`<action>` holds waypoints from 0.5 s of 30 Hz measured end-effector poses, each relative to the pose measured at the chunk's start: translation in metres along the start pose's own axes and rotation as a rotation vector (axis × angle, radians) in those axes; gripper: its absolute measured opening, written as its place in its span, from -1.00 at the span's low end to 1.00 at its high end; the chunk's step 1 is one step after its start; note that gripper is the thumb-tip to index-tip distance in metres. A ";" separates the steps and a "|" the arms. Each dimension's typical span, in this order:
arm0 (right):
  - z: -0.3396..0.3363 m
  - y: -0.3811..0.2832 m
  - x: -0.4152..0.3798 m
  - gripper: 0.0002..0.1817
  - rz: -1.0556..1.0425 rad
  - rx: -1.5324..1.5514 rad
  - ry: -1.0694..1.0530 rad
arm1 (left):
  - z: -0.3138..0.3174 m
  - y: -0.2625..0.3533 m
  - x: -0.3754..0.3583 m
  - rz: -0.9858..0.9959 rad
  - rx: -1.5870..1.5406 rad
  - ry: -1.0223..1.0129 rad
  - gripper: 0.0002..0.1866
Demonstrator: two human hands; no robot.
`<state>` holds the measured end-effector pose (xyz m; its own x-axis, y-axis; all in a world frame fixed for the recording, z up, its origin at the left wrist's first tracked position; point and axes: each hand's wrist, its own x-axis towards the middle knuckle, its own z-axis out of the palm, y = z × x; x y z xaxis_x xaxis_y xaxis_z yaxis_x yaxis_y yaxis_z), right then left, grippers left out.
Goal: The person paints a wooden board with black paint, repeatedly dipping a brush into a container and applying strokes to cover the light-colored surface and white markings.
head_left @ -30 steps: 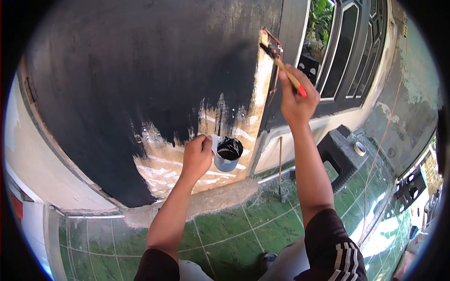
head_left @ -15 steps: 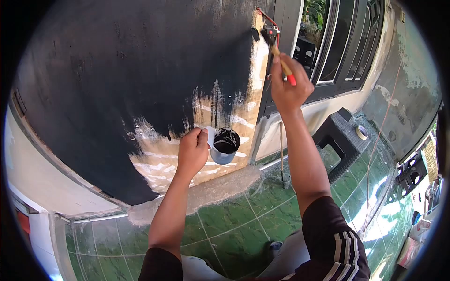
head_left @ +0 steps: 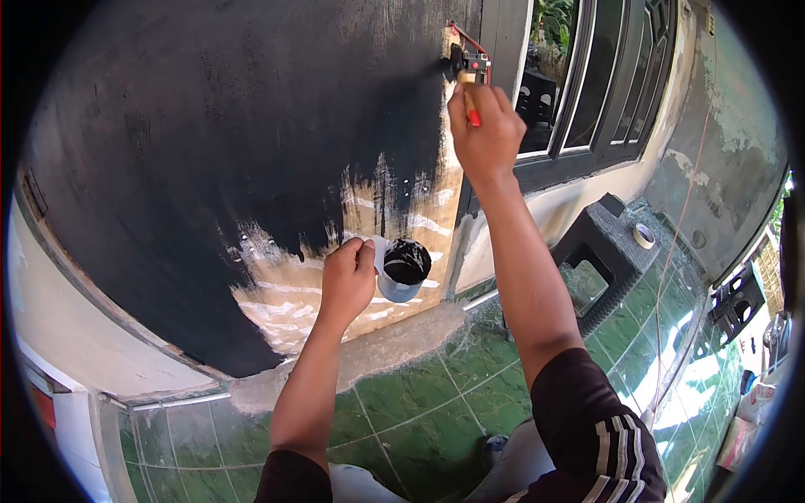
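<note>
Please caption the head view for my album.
Right hand holds paintbrush at partly blackened panel; left hand holds paint cup.

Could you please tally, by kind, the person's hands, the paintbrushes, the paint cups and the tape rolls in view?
Bare hands, left hand and right hand: 2
Red-tipped, wooden-handled paintbrush: 1
Bluish-white plastic cup of black paint: 1
Pale round tape roll: 1
Total: 5

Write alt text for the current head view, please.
A person's right hand holds a paintbrush at the pale edge of a partly black-painted door; the left hand grips a mug of black paint. At right, a tape roll rests on a black stool.
</note>
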<state>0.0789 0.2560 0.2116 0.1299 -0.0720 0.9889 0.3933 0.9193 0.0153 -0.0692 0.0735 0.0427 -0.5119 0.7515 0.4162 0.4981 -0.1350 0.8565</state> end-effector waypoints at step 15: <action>-0.003 -0.001 0.004 -0.92 0.032 0.055 0.049 | -0.007 0.005 0.000 0.021 0.064 -0.039 -0.63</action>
<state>0.0812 0.2535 0.2151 0.1867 -0.0596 0.9806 0.3375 0.9413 -0.0070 -0.0717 0.0684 0.0497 -0.4737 0.7738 0.4206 0.5527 -0.1107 0.8260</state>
